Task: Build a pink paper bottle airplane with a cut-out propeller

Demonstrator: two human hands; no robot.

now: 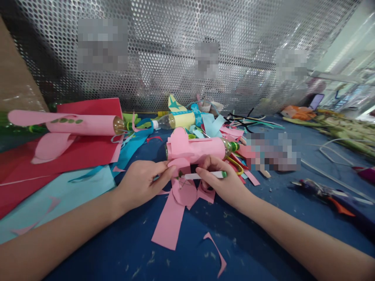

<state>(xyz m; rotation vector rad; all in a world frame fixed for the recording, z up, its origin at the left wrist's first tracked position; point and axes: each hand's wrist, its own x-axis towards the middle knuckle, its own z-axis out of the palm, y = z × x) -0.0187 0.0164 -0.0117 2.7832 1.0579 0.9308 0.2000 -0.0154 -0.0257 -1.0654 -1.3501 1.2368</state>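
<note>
A plastic bottle wrapped in pink paper [199, 149] lies on the blue table [123, 249] in front of me, its green cap pointing right. My left hand [140, 183] pinches a pink paper flap at the bottle's lower left side. My right hand [222, 183] is closed on a white marker with a green end [205, 175], its tip at the pink paper under the bottle. Pink paper pieces [172, 218] lie beneath both hands.
A finished pink bottle plane [79, 124] rests on red paper [88, 152] at the left. A yellow and blue bottle plane [181, 119] lies behind. Light blue paper [58, 191], paper scraps, yellow-handled scissors [236, 164] and a perforated metal wall [175, 47] surround the area.
</note>
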